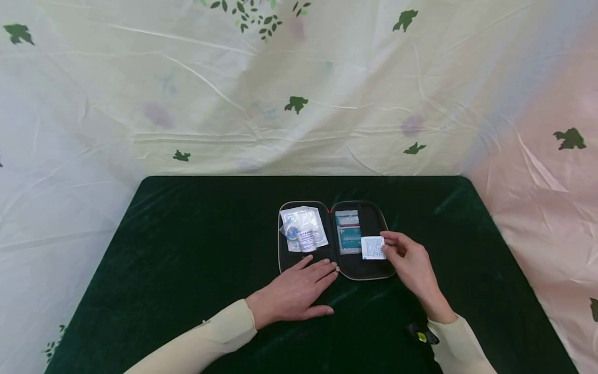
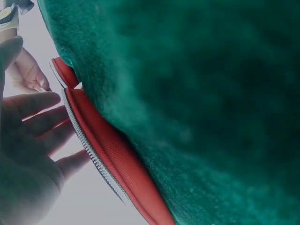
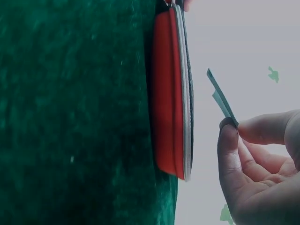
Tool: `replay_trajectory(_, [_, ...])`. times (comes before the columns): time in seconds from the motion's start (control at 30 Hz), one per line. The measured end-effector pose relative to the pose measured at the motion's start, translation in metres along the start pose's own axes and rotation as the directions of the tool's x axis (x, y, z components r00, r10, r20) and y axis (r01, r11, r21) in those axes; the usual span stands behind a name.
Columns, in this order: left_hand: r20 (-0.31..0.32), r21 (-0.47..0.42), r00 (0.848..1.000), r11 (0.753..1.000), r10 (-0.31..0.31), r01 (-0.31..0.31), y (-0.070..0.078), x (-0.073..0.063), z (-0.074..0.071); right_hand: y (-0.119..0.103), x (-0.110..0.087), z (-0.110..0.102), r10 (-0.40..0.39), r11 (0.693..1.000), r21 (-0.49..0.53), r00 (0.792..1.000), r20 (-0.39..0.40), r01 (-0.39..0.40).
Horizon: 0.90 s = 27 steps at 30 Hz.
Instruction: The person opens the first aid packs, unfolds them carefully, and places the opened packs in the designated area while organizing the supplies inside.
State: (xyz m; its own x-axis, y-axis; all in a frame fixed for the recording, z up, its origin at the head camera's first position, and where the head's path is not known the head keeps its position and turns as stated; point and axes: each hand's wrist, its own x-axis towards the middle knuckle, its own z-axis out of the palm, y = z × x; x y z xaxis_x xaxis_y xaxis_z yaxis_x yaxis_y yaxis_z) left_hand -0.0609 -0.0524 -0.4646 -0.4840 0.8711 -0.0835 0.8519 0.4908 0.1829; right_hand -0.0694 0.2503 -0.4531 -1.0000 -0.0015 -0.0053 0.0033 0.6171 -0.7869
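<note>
A small zip case [image 1: 366, 270], red outside and black inside, lies unfolded on the table. My right hand [image 1: 411, 259] pinches a small white printed sachet [image 1: 372, 248] by its edge between thumb and fingers. In the right wrist view the sachet [image 3: 224, 101] is seen edge-on, raised above the case rim. My left hand [image 1: 299, 291] lies with straight fingers over the near edge of the left half, by the hinge. That half holds clear and white packets [image 1: 314, 215] and a small white labelled roll [image 1: 306, 240]. Teal packets [image 1: 349, 236] sit in the right half.
A dark green velvet cloth [image 1: 187, 249] covers the table. Pale curtains [image 1: 299, 140] with green leaf and bird-like shapes hang behind and at both sides. A black strap [image 1: 422, 333] is at the right wrist.
</note>
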Motion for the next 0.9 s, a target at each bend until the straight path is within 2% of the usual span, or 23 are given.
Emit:
replay_trajectory(0.53, [0.037,0.021,0.999,1.000,-0.006,0.006,0.000,0.001,0.000,0.014,-0.002,-0.012,0.036,0.997,-0.066,0.999,0.018,-0.035])
replay_trajectory(0.9, [0.042,0.010,0.999,1.000,-0.002,0.002,-0.002,0.001,-0.001,0.017,-0.002,-0.013,0.025,0.992,-0.125,0.999,0.022,-0.022])
